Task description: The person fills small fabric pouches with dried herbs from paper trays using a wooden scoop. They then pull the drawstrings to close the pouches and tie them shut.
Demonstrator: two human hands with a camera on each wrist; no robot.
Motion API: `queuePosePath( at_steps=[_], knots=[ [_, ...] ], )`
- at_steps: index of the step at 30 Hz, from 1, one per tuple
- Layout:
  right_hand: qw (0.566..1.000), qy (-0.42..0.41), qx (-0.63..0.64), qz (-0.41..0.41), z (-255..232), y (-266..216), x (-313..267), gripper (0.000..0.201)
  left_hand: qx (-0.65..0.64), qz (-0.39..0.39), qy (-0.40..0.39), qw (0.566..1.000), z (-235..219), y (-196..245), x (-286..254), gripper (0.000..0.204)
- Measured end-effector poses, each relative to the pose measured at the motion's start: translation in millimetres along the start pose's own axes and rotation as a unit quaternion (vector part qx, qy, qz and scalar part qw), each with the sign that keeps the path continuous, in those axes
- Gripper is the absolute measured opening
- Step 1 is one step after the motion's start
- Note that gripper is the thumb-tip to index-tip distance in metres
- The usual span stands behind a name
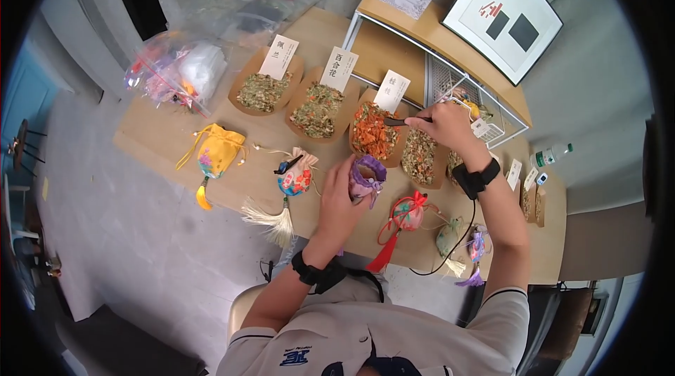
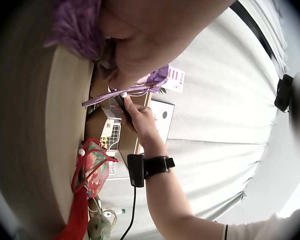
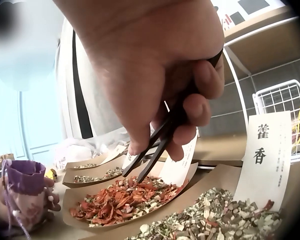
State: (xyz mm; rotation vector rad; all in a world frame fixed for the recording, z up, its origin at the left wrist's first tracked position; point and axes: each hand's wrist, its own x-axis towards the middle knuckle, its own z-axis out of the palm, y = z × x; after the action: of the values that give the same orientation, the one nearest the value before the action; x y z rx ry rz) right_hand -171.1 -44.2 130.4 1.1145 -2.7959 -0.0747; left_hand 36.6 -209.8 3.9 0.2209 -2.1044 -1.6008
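My left hand [image 1: 339,192] holds a small purple drawstring pouch [image 1: 368,173] upright over the near side of the table, its gathered mouth wide. In the right wrist view the pouch [image 3: 26,182] has a pale patterned body and a purple cord. My right hand [image 1: 450,125] grips dark tweezers [image 3: 162,131], thumb on one side and curled fingers on the other. The two slightly parted tips point down at the orange-red dried petals [image 3: 121,200] mixed with pale bits in a brown paper tray [image 3: 70,220]. Nothing shows between the tips.
Other trays of dried herbs [image 1: 316,112] stand in a row with label cards [image 1: 340,67]. Finished-looking pouches, yellow [image 1: 219,151], pink [image 1: 297,172] and red-tied [image 1: 408,214], lie along the near edge. Behind are a wooden shelf [image 1: 422,24], a white wire basket [image 1: 485,123] and plastic bags [image 1: 176,70].
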Motion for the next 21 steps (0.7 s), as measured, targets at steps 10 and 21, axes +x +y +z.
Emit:
queuePosePath(
  at_steps=[10, 21],
  knots=[
    [0.997, 0.044, -0.024, -0.054, 15.7, -9.5, 19.0, 0.041, -0.018, -0.007, -0.001, 1.000, -0.6, -0.8, 1.7, 0.076],
    [0.997, 0.037, -0.043, -0.051, 21.5, -22.1, 18.1, 0.042, -0.013, 0.002, 0.002, 1.000, 1.0, -2.4, 1.5, 0.076]
  ],
)
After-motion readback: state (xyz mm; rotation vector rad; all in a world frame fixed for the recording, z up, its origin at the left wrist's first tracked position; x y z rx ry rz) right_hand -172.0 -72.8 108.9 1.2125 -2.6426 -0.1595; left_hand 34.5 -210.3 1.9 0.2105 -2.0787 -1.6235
